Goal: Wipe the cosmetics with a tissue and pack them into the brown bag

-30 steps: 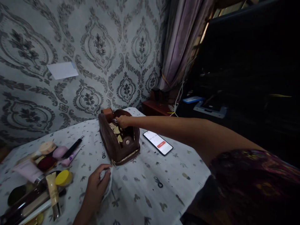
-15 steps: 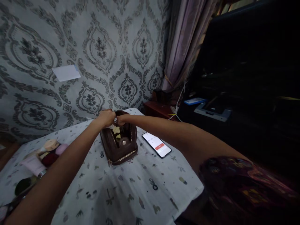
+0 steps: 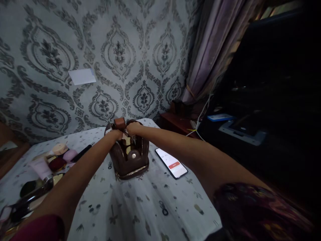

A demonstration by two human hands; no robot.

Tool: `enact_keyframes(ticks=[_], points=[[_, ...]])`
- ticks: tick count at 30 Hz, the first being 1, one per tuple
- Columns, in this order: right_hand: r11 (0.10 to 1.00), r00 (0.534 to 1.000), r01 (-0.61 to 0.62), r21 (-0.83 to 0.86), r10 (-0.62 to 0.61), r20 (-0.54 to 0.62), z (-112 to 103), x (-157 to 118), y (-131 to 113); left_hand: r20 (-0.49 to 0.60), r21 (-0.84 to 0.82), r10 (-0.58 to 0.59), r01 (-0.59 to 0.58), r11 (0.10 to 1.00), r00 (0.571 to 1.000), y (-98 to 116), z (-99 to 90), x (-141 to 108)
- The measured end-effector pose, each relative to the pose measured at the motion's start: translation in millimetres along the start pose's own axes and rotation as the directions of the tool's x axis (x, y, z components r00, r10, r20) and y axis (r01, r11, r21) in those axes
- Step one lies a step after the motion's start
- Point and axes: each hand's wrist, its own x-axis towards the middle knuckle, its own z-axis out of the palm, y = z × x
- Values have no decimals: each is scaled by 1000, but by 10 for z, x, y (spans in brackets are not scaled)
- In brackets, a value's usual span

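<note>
Toward the back of the table (image 3: 130, 214), close to the wallpapered wall (image 3: 125, 100), stands the brown bag (image 3: 130, 170), mouth wide open, and both hands are on it! Left hand (image 3: 116, 135) at the near left of the opening, right hand (image 3: 134, 129) at the far right rim, the two close together. What about the grip? Fingertips are down out of sight on both sides, so whether either grip is closed on anything, I cannot tell. Something white (image 3: 108, 131) shows just beside the left hand, too blurred to name. Up top, a tan strap (image 3: 119, 124); at the front, a round snap (image 3: 133, 155) above a curved zip (image 3: 135, 172). Right of the bag, the phone (image 3: 173, 164) lies lit, red button showing. Over on the left, cosmetics crowd together: a pink tube (image 3: 41, 168), a lilac round piece (image 3: 71, 156), a black stick (image 3: 82, 153).
</note>
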Motion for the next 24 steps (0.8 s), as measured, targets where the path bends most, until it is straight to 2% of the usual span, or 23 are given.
enact_keyframes(ticks=[3,7,24], points=[[1000,998,-9,-7,8,-54,24,6,-43,135,27,-75,72,997,988,-9,19,22],[999,996,-31,36,34,-80,88,70,-40,200,17,-101,100,995,975,-28,25,5],[999,995,-31,19,32,-92,143,268,27,171,-63,-72,84,994,983,-68,114,-93]])
